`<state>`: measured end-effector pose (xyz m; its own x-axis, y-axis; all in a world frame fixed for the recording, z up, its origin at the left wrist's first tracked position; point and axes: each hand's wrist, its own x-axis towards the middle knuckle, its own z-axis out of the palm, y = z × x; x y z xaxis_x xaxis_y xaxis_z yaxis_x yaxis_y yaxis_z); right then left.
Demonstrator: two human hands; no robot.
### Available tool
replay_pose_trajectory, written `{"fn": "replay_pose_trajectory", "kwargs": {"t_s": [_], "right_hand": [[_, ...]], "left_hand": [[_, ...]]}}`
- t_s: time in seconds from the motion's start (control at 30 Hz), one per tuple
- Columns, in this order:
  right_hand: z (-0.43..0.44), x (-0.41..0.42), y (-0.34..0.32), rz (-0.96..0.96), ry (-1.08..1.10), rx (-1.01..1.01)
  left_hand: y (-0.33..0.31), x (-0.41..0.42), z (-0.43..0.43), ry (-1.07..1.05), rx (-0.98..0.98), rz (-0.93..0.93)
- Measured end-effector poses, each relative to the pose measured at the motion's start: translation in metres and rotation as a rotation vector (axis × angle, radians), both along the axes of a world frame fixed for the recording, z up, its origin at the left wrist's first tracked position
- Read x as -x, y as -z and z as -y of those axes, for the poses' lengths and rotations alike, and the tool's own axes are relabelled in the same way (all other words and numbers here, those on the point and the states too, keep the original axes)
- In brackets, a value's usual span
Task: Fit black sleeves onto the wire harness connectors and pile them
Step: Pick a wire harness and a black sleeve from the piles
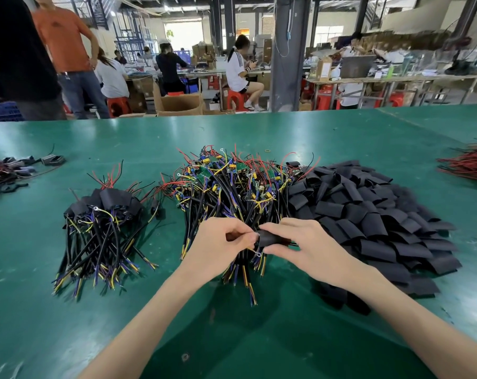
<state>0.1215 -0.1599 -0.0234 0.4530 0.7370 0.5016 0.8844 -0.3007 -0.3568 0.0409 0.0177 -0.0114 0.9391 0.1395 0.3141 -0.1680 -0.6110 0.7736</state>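
Observation:
My right hand point(308, 243) pinches a black sleeve point(270, 237) between thumb and fingers, just above the table. Facing it, my left hand point(218, 244) grips one wire harness point(255, 248) whose end meets the sleeve's mouth; a ring terminal and yellow wire hang under it. Behind my hands lies a big heap of bare harnesses point(232, 187) with green boards and coloured wires. A wide pile of loose black sleeves point(374, 214) spreads to the right. On the left sits a smaller pile of sleeved harnesses point(103, 214).
The green table point(67, 310) stretches all around. Red wires point(470, 162) lie at the right edge, and dark parts with cables point(16, 170) at the far left. People stand and sit at benches beyond the far table edge.

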Motion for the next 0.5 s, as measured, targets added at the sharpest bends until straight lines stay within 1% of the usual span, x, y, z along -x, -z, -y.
{"fn": "replay_pose_trajectory", "kwargs": {"t_s": [0.1, 0.17, 0.2, 0.23, 0.3, 0.37, 0.43, 0.5], "right_hand": [[-0.002, 0.001, 0.004, -0.083, -0.015, -0.037], [0.003, -0.004, 0.004, -0.148, 0.012, -0.042], [0.007, -0.009, 0.003, -0.139, 0.056, -0.045], [0.011, -0.015, 0.002, -0.106, 0.115, -0.055], [0.018, -0.028, 0.001, -0.032, 0.251, -0.097], [0.021, -0.037, 0.001, -0.021, 0.373, -0.110], [0.022, -0.043, 0.004, -0.021, 0.470, -0.081], [0.024, -0.047, 0.008, 0.017, 0.563, -0.024]], "left_hand": [[-0.002, 0.001, -0.001, -0.022, -0.027, 0.038], [-0.010, 0.001, -0.011, -0.100, -0.027, 0.102], [-0.015, 0.000, -0.021, -0.170, -0.008, 0.154], [-0.019, 0.000, -0.033, -0.264, 0.020, 0.217], [-0.024, 0.001, -0.064, -0.516, 0.064, 0.346], [-0.024, 0.004, -0.095, -0.778, 0.089, 0.409], [-0.019, 0.010, -0.121, -0.989, 0.069, 0.361], [-0.011, 0.015, -0.139, -1.127, -0.052, 0.153]]}}
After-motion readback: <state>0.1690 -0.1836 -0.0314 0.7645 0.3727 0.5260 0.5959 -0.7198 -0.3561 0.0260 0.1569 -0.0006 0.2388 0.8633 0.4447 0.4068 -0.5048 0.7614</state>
